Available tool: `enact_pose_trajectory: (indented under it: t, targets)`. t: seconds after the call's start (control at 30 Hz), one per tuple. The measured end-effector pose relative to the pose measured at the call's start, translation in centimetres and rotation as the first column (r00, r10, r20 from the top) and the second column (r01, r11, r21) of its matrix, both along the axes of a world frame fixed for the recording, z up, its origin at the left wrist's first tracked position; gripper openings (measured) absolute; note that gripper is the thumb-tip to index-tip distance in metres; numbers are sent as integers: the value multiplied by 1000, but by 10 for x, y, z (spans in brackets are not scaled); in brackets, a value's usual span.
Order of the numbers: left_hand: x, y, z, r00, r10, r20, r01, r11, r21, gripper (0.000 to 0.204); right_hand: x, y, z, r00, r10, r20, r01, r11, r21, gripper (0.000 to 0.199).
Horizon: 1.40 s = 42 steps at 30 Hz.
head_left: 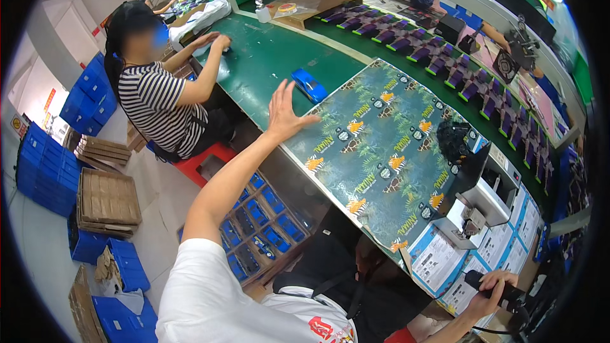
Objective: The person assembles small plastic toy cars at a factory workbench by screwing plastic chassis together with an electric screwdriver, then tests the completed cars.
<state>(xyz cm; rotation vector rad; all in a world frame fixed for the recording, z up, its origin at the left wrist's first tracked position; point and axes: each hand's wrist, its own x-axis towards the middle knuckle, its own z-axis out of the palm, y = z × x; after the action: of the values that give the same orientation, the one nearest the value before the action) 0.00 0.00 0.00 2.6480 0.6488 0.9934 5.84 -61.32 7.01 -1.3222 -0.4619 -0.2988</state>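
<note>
My left hand (pixel 289 114) is stretched out over the near edge of the green table, fingers spread and holding nothing. Just beyond its fingertips a blue toy car (pixel 309 86) lies on the green tabletop beside the patterned mat (pixel 375 146); whether a finger touches it I cannot tell. At the lower right, my right hand (pixel 492 289) is wrapped round a black corded tool (pixel 473 277) that looks like an electric screwdriver. Its far end is partly hidden by the hand. Near it stands a silver metal device (pixel 467 219) on printed sheets.
A person in a striped shirt (pixel 159 86) sits at the left, hands at the table. Below my left arm is a compartmented box (pixel 289 257) of blue car parts. Black pieces (pixel 453 140) lie on the mat. A conveyor (pixel 438 67) carries purple-green parts; blue crates (pixel 47 159) stand left.
</note>
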Motion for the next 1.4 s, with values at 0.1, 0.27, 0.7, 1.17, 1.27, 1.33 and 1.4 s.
enact_pose_trajectory:
  t: [0.1, 0.27, 0.7, 1.17, 1.27, 1.33, 1.4]
  targets:
    - [8, -2, 6, 1000, 20, 15, -19, 999, -32, 118, -1, 7, 0, 997, -52, 52, 53, 998, -20, 15]
    - [16, 37, 4, 982, 189, -9, -189, 981, -39, 110, 1, 10, -11, 996, -91, 11, 92, 994, -62, 17]
    - [24, 32, -8, 990, 139, -9, -139, 990, -2, 72, -3, 29, 11, 993, -50, 106, 40, 995, 92, 8]
    - [23, 33, -13, 987, 163, -15, -161, 984, 73, 56, 1, 42, 9, 968, -135, 211, 128, 991, 46, 14]
    - [24, 30, -12, 985, 175, -12, -173, 981, 89, 54, -1, 46, 12, 965, -201, 169, 196, 980, 46, 13]
    - [25, 30, -12, 983, 182, -9, -180, 978, 104, 53, -1, 48, 14, 965, -188, 181, 183, 982, 44, 13]
    - [25, 30, -12, 985, 173, -10, -171, 981, 88, 51, -3, 49, 15, 965, -176, 196, 171, 984, 43, 13]
